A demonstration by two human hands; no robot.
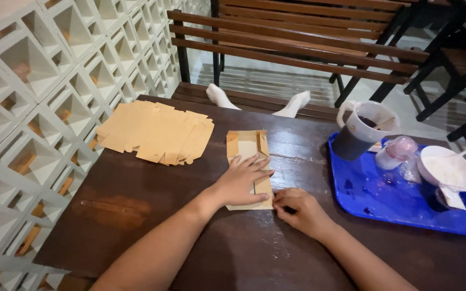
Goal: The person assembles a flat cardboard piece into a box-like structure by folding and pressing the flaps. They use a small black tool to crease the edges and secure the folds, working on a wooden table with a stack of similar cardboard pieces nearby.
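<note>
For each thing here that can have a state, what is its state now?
left hand: flat, pressing on the cardboard piece
right hand: fingers curled, pinching the piece's lower right corner
cardboard piece: partly folded, lying on the table
stack of flat cardboard: unfolded, fanned out
pitcher: upright, holding dark liquid
white bowl: upright on the blue tray

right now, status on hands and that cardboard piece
Left hand flat on cardboard piece, pressing it down. Right hand pinching its near corner. Cardboard stack and blue tray sit clear either side.

Dark wooden table (136, 215) carries a stack of flat brown cardboard blanks (156, 132), one half-folded cardboard piece (248, 145), and a blue tray (384, 207) at right.
</note>
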